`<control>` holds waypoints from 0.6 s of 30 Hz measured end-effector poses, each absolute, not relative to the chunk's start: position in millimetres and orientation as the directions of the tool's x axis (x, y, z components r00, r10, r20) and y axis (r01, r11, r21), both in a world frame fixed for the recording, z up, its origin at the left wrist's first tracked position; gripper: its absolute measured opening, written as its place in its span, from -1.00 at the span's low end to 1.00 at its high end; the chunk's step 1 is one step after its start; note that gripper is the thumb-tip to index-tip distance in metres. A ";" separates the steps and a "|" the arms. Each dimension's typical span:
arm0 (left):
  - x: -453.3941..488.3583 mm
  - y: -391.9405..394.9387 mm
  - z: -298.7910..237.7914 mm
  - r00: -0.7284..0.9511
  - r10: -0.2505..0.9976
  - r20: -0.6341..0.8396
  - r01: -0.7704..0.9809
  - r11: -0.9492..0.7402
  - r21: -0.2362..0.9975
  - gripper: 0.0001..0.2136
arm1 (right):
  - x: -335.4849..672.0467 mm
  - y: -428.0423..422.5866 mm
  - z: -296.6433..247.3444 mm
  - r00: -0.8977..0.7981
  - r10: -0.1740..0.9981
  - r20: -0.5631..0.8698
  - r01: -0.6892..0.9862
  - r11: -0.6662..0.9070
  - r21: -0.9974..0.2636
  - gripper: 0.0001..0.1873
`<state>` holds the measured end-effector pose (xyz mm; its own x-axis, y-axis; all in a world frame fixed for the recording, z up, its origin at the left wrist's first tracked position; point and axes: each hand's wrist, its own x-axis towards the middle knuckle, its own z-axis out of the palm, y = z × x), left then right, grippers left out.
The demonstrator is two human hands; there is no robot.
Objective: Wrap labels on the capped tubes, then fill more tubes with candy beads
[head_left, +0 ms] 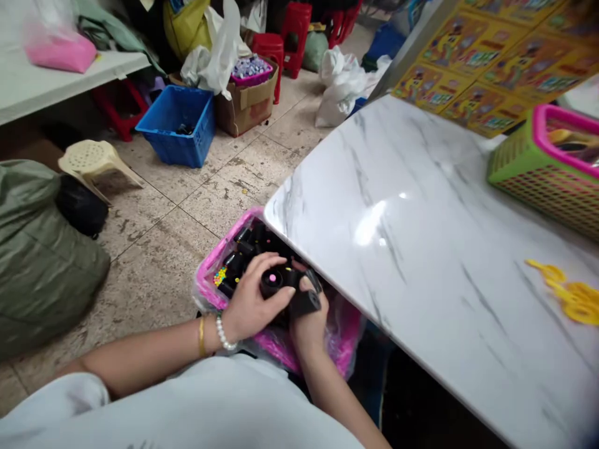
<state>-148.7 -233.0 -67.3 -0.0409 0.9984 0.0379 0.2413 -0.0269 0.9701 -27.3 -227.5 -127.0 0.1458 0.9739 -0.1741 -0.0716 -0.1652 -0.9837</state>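
Left hand (pixel 253 299) and right hand (pixel 306 318) grip black parts (pixel 274 280) beside a marble table (pixel 421 249)

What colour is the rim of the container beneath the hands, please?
The rim is bright pink, seen best in the head view.

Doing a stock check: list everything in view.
Pink-rimmed tub: one, pink, under table edge
Black round parts: many, black, in tub
Marble-pattern tabletop: one, white-grey, right
Plastic basket: one, green-pink, on tabletop
Yellow plastic pieces: several, yellow, on tabletop
Printed sheet: one, yellow, upper right
Plastic crate: one, blue, on floor
Cardboard box: one, brown, on floor
Plastic stools: several, red, far floor
Sack: one, olive green, floor left
Left hand: one, gold bangle, pearl bracelet, holding black part
Right hand: one, holding black part
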 end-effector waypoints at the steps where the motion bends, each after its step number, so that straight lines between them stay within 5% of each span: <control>1: -153.4 -229.6 -66.6 -0.068 0.997 0.039 0.267 -0.020 0.964 -0.64 | -28.1 -221.6 -123.3 0.181 0.968 -0.175 -0.045 -0.170 -0.984 -0.52; 5: -164.7 -222.5 -62.4 -0.083 0.996 0.042 0.373 -0.009 0.928 -0.56 | -19.5 -210.9 -105.2 0.124 0.985 -0.124 0.212 -0.148 -0.966 -0.54; 12: -186.1 -222.4 -48.3 0.079 0.989 0.125 0.511 -0.148 0.847 -0.59 | 31.2 -230.1 -80.9 -0.144 0.974 0.174 0.627 0.225 -0.746 -0.54; 15: -210.5 -206.0 -46.9 -0.036 0.974 0.225 0.658 -0.146 0.739 -0.61 | 61.9 -257.2 -82.8 -0.035 0.952 0.304 0.730 0.232 -0.643 -0.72; 18: -239.2 -181.2 -56.6 -0.143 0.982 0.122 0.780 0.036 0.624 -0.45 | 86.5 -287.1 -97.3 0.178 0.911 0.373 0.828 0.066 -0.557 -0.68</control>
<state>-239.2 -181.2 -56.6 -0.1428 0.9823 0.1215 0.7805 0.0363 0.6241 86.5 -287.1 -97.3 0.1783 0.9106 0.3729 0.8276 0.0662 -0.5574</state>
